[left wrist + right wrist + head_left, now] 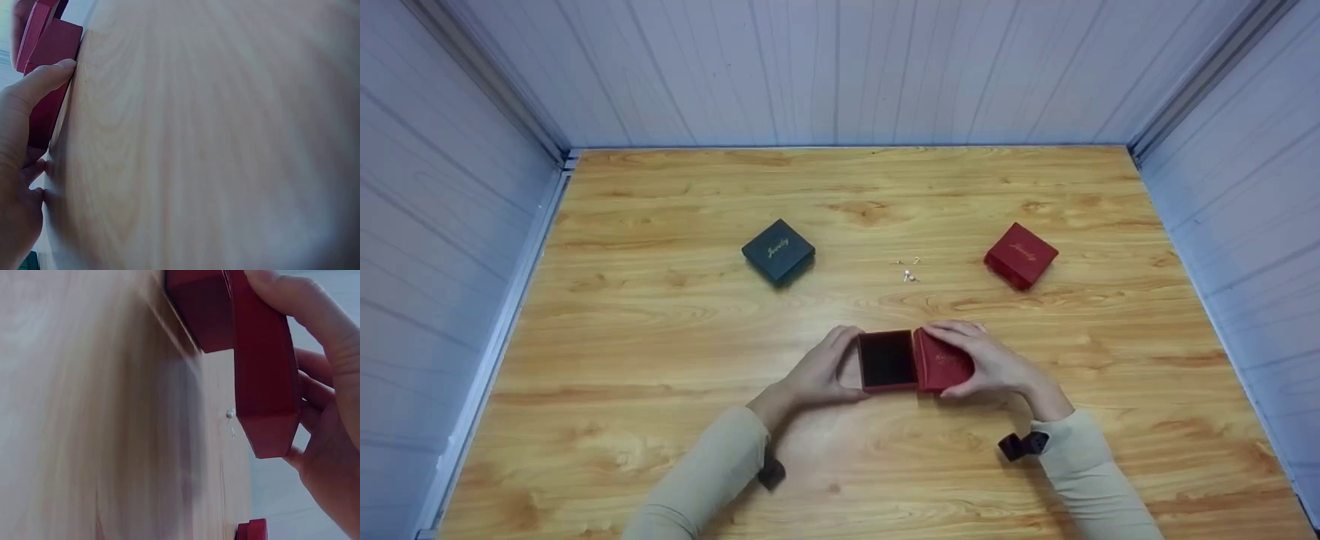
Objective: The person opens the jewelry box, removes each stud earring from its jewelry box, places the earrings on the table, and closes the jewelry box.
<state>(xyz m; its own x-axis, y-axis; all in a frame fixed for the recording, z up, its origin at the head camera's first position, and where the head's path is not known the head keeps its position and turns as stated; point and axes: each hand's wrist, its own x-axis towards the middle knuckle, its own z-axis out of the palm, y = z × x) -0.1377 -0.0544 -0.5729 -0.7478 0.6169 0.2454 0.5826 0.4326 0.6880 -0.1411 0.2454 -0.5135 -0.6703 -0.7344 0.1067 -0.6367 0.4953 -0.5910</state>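
Left hand (821,375) grasping open red box (889,388), right hand (994,367) grasping its lid (943,363).
Box on table (660,435), lid raised at its right side. Lid could snag the rim and drag the box if left fingers slacken. Loose earrings (911,277) beyond, between green box (778,250) and closed red box (1021,253); tiny, so a careless reach might scatter them.

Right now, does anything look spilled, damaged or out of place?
Slightly odd: tiny jewelry-like pieces lie loose on the table, while the open red box shows only its dark interior. Nothing looks damaged.
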